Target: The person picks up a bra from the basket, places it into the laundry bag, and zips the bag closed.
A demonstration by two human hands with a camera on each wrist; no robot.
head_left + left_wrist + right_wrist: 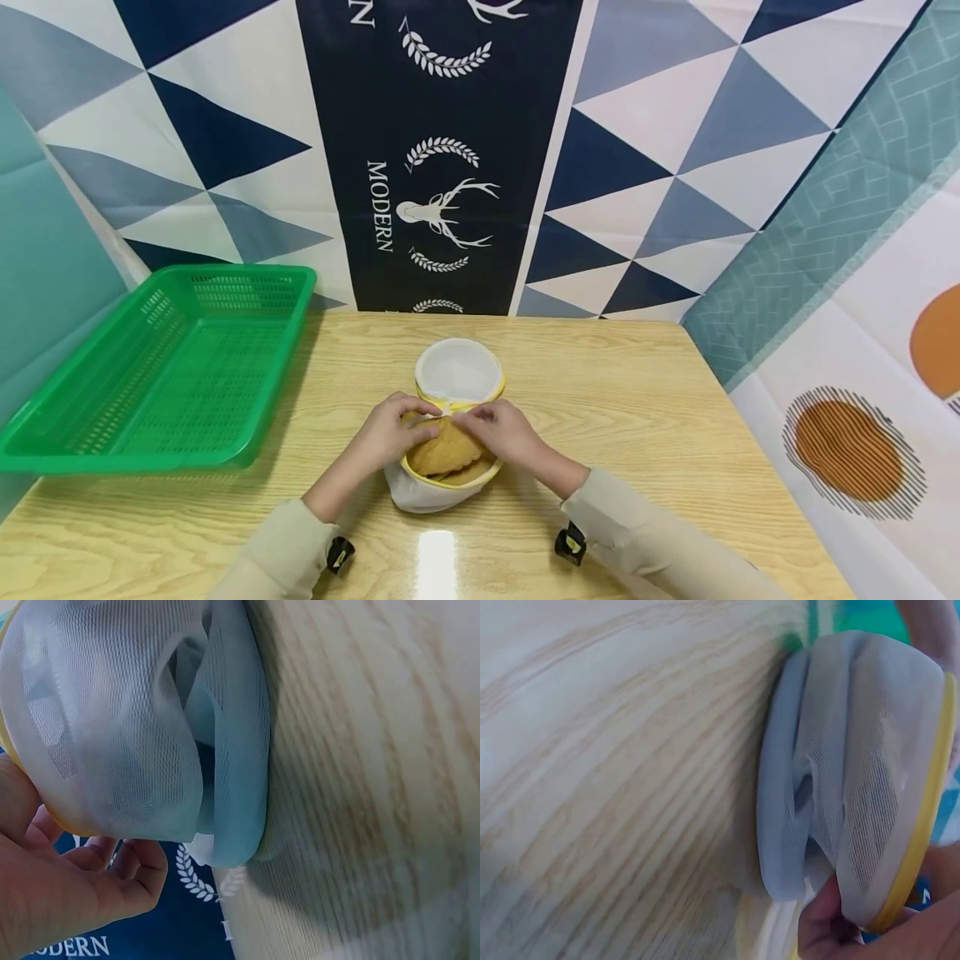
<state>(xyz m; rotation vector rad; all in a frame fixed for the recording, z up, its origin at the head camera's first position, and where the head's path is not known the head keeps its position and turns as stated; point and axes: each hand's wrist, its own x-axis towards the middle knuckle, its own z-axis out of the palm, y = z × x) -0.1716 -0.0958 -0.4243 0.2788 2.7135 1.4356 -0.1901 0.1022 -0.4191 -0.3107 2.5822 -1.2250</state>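
A white mesh laundry bag [427, 498] with yellow zipper edging stands on the table, its round lid [459, 371] folded back away from me. Inside lies a mustard-brown garment [442, 450] with a scalloped edge, shaped like bra cups. My left hand [393, 429] grips the far rim near the lid's hinge, thumb over the garment and fingers bent at the edging. Close beside it, my right hand [501, 429] pinches the same stretch of rim with thumb and fingers. In the right wrist view, the yellow edging [922, 832] runs down to my right fingers [825, 919].
A green plastic basket [247, 446] with perforated sides sits at the table's left. Behind the wooden table [615, 400] hangs a patterned cloth [442, 275]. A black wrist camera shows under each sleeve.
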